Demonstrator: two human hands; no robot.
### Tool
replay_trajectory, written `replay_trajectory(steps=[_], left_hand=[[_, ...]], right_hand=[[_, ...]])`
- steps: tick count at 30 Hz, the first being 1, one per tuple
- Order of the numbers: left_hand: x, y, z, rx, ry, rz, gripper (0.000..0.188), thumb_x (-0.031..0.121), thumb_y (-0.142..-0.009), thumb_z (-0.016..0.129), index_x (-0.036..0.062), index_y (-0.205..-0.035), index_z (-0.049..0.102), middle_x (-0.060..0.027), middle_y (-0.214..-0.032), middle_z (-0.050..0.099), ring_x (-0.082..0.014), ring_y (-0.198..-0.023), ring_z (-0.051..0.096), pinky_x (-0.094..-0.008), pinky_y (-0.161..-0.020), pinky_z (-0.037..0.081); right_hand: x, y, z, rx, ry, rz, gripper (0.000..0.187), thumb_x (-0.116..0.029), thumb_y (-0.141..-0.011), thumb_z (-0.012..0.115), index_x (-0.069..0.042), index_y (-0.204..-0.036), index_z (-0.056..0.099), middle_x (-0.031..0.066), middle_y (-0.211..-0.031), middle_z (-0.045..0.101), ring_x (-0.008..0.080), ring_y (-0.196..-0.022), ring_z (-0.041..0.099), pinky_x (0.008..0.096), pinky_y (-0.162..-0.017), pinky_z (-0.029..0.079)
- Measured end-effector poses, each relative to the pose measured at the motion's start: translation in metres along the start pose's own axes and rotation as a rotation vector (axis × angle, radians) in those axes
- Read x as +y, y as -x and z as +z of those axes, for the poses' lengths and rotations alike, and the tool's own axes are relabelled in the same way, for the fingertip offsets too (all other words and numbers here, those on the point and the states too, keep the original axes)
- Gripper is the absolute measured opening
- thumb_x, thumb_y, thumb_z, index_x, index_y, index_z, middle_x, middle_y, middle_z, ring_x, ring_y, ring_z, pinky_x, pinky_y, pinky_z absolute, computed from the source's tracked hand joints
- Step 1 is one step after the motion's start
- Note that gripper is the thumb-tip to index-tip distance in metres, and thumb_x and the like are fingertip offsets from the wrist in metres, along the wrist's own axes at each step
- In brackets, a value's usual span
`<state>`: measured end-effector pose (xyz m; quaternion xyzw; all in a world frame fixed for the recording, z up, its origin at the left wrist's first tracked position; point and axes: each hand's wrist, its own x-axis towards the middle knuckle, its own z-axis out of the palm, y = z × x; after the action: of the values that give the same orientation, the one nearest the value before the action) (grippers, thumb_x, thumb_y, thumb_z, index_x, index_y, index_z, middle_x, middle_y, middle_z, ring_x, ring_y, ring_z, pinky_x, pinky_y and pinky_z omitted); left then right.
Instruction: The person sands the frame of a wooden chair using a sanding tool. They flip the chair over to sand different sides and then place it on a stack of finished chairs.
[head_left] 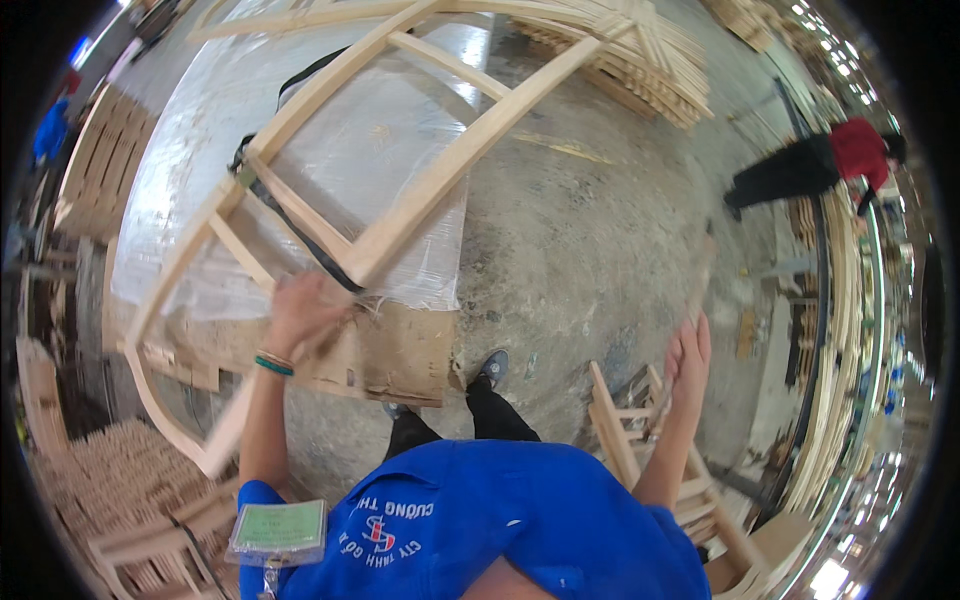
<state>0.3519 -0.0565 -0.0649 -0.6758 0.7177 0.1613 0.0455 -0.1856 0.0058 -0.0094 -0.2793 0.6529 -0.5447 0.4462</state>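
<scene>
A pale wooden chair frame (430,200) lies at a slant in front of me, made of long rails joined by crosspieces. Around its middle runs a black strap (305,240), with a dark buckle-like piece (246,175) at one rail. My left hand (308,312), with a green band at the wrist, is at the near end of the frame beside the strap; its fingers are smeared by motion. Out to the right, my right hand (688,358) is closed round a slim, wooden-looking stick (703,270), blurred, pointing away from me.
Beneath the frame is a plastic-wrapped stack (400,265) with cardboard (400,345) at its near edge. Wooden parts pile up at far centre (650,65) and left (105,160). Another wooden frame (690,490) stands by my right arm. A person in red (850,155) bends at far right.
</scene>
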Motion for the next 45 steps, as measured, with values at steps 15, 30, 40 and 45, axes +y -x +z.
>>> replay_trajectory(steps=[15, 30, 40, 45], left_hand=[[0.156, -0.197, 0.018, 0.622, 0.428, -0.044, 0.045, 0.027, -0.080, 0.067, 0.0071, -0.120, 0.058, -0.0129, -0.115, 0.062, -0.0312, -0.104, 0.057, -0.0405, -0.087, 0.046], [0.161, -0.117, 0.047, 0.739, 0.230, 0.002, 0.033, 0.016, -0.075, 0.072, 0.0075, -0.107, 0.065, -0.0075, -0.111, 0.065, -0.0232, -0.104, 0.061, -0.0362, -0.094, 0.045], [0.115, -0.050, 0.076, 1.467, 0.583, -1.321, 0.051, 0.015, -0.090, 0.062, -0.0064, -0.131, 0.041, -0.0190, -0.130, 0.051, -0.0286, -0.119, 0.050, -0.0358, -0.099, 0.039], [0.091, -0.057, 0.081, 1.690, 1.090, -1.272, 0.055, 0.021, -0.090, 0.064, -0.0091, -0.129, 0.039, -0.0171, -0.121, 0.053, -0.0201, -0.108, 0.053, -0.0329, -0.094, 0.042]], right_hand=[[-0.034, -0.124, 0.036, -0.412, 0.173, 0.168, 0.046, -0.017, -0.098, 0.047, -0.009, -0.141, 0.033, -0.0015, -0.064, 0.043, 0.0043, -0.039, 0.034, 0.0185, -0.033, 0.028], [-0.117, -0.270, 0.200, -1.223, 0.550, 0.302, 0.042, -0.021, -0.098, 0.048, -0.002, -0.135, 0.040, -0.0010, -0.063, 0.047, 0.0055, -0.049, 0.042, 0.0192, -0.041, 0.033], [-0.127, -0.327, 0.297, -1.668, 1.192, 0.302, 0.038, -0.017, -0.098, 0.048, -0.008, -0.135, 0.049, -0.0037, -0.063, 0.045, 0.0038, -0.053, 0.042, 0.0206, -0.047, 0.036], [-0.108, -0.335, 0.330, -1.942, 1.101, 0.152, 0.045, -0.014, -0.097, 0.046, -0.015, -0.142, 0.042, -0.0032, -0.067, 0.046, 0.0044, -0.054, 0.040, 0.0207, -0.048, 0.035]])
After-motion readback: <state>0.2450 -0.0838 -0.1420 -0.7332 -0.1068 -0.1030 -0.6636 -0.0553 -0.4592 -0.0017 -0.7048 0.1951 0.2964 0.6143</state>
